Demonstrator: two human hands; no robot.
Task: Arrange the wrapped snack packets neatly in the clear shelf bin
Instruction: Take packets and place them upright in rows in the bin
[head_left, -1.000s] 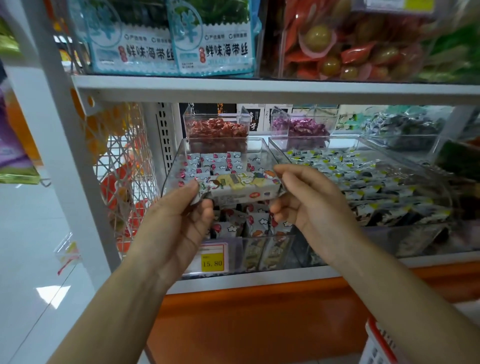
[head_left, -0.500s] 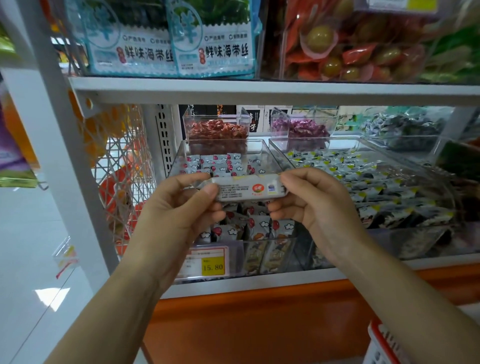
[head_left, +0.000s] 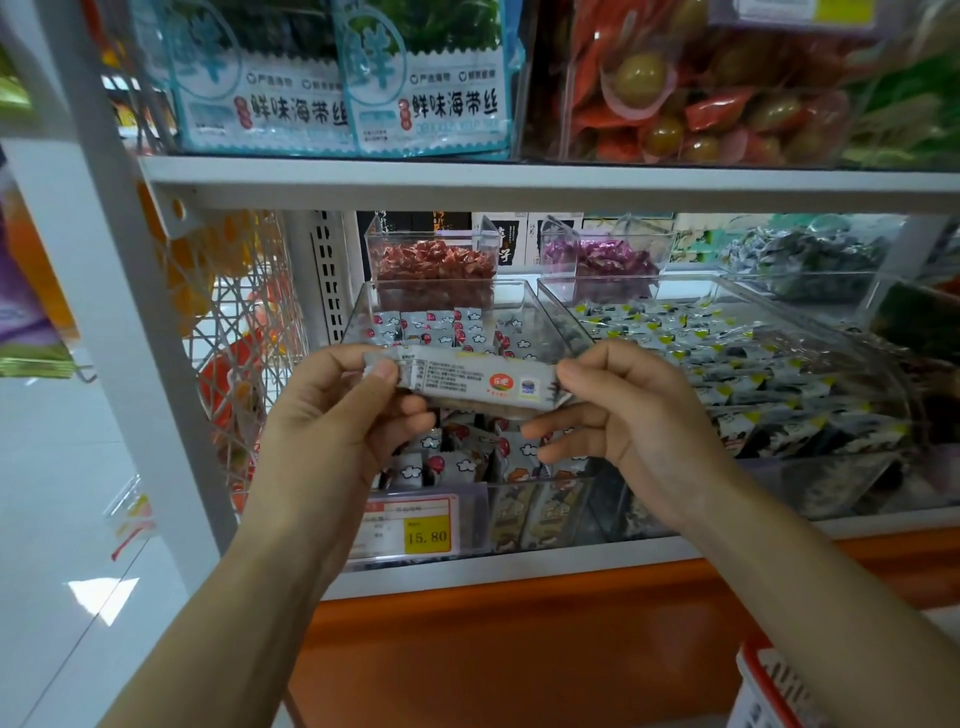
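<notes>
At mid-frame the left hand and right hand each pinch one end of a snack packet, held level between them, apparently just above the clear bin.

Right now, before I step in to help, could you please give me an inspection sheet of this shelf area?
Surface: white shelf holds clear bins side by side.
Job's things: snack packet held level over the clear shelf bin; packets inside stand in a row at the back and lie jumbled at the front.
Clutter: price tag on the bin's front; neighbouring bin of yellow-marked packets at right.
Hands: left hand pinches the packet's left end, right hand its right end.
Cables: nothing seen.
Surroundings: seaweed packs on the shelf above, wire rack at left, red basket lower right.
</notes>
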